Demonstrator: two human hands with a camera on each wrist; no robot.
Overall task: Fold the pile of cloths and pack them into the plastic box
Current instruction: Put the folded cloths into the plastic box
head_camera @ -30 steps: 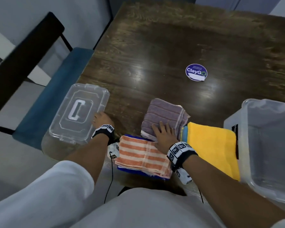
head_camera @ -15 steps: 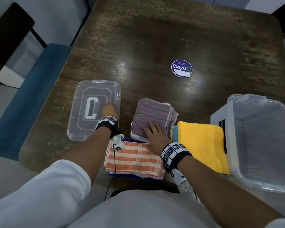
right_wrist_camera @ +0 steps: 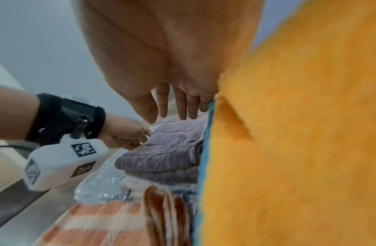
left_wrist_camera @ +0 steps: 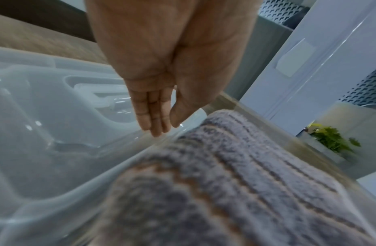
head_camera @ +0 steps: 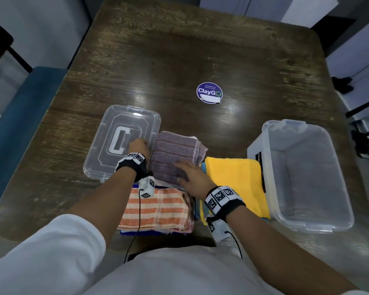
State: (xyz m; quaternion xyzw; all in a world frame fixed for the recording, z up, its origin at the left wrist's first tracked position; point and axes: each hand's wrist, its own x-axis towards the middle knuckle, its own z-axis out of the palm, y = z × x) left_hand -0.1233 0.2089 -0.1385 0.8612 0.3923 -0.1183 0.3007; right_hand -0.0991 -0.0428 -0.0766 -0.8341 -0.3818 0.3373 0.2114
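While atop cloth (head_camera: 172,153), right hand (head_camera: 196,180) flat

- Left grip (head_camera: 137,145): fingertips hidden behind its own back in the head view; contact with lid (head_camera: 107,150) undetermined.
- Blue cloth (head_camera: 134,232): only an edge shows under striped cloth (head_camera: 153,209).
- Sticker (head_camera: 209,93): small print above "ClayGo" unreadable.
- Purple cloth (left_wrist_camera: 224,183): blurred near the left wrist camera.
- Yellow cloth (right_wrist_camera: 298,133): blurred, cut off at right edge.

setting: canteen-like room | ClayGo sticker (head_camera: 209,93) | wooden table (head_camera: 179,50) | blue chair (head_camera: 19,116)
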